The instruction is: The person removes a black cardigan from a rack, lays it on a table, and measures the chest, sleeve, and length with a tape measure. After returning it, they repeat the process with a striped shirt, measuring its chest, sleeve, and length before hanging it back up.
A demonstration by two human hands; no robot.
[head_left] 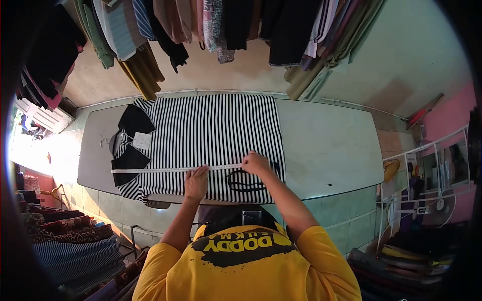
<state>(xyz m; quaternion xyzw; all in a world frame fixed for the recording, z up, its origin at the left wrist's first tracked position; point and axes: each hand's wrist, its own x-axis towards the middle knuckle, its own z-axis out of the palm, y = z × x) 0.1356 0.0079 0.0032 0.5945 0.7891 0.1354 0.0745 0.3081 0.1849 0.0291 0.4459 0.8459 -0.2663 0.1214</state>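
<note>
A black-and-white striped shirt (211, 120) with a black collar (131, 159) lies flat on a pale table (326, 145), its collar end to the left. A hanger (104, 143) shows at the neck, and a white paper tag (142, 140) lies near the collar. Across the shirt a white measuring tape (165, 170) runs from the collar's edge to my right hand (256, 163), whose closed fingers grip it. My left hand (196, 181) lies flat on the tape and fabric, fingers stretched out. Beneath my right hand a black strap (246, 188) forms a loop on the shirt.
Clothes (241, 25) hang along the wall beyond the table. Folded striped and patterned fabrics (78, 251) are stacked at the lower left. To the right stand a white metal rack (432, 145) and a fan (442, 204). More dark garments (411, 256) lie at the lower right.
</note>
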